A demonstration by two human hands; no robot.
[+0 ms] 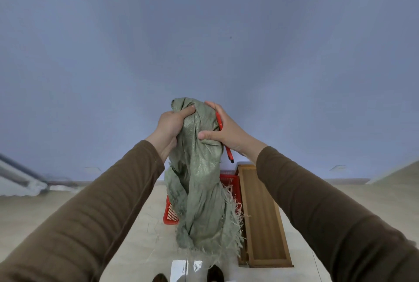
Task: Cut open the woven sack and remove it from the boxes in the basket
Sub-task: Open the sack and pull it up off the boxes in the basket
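Both hands' fingers [189,109] clutch bunched woven sack [201,182] above red basket [230,180].

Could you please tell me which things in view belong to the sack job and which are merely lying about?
Job:
woven sack, bunched in both hands, left hand and right hand
red cutter, in the right hand's grip with the sack
red basket, behind the sack

Lying about:
wooden frame on the floor
shoes

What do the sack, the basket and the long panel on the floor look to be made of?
Sack: woven plastic-like fabric, grey-green with slight sheen; frayed strands along its cut edge. Basket: glossy red plastic, apparently, with slotted walls. Panel: wood or wood veneer, judging by lengthwise grain.
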